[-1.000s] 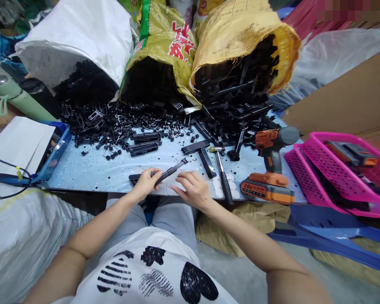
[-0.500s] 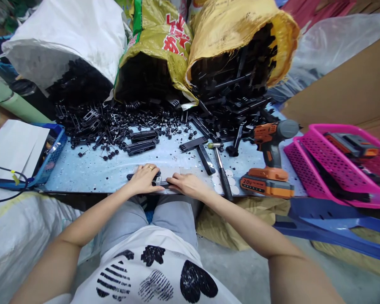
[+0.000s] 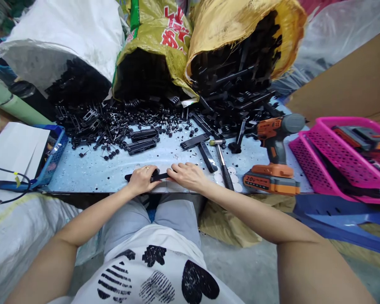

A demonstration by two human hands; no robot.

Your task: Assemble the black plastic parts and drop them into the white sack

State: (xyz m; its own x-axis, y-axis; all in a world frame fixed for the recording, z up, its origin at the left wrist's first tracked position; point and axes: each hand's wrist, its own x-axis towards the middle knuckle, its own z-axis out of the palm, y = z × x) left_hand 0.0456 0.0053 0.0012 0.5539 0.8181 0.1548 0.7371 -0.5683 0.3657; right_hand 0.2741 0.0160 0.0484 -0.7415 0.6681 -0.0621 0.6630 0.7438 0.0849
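Near the front edge of the table, a long black plastic part [image 3: 160,177] spans the gap between my hands. My left hand [image 3: 142,180], with a ring on one finger, is closed round its left portion, and a dark end pokes out beyond the hand. The fingers of my right hand [image 3: 186,175] pinch its right end. My palms and fingers cover much of the part. Behind my hands lie a stack of black slotted pieces [image 3: 142,145], a forked black piece [image 3: 194,142] and a flat black bar [image 3: 207,158]. Right of these rests a hammer [image 3: 226,175].
An orange cordless drill [image 3: 274,154] stands on the blue tabletop [image 3: 85,171] beside pink baskets [image 3: 307,169]. Small black parts and pins [image 3: 114,124] spread below a white sack [image 3: 69,29], a green-yellow sack [image 3: 158,38] and a yellow sack [image 3: 228,25]. A blue basket [image 3: 61,145] sits left.
The black part now shows as a bar between my hands, where a pale surface and a small metallic bit showed before. My right fingers have curled in. The view has shifted slightly.
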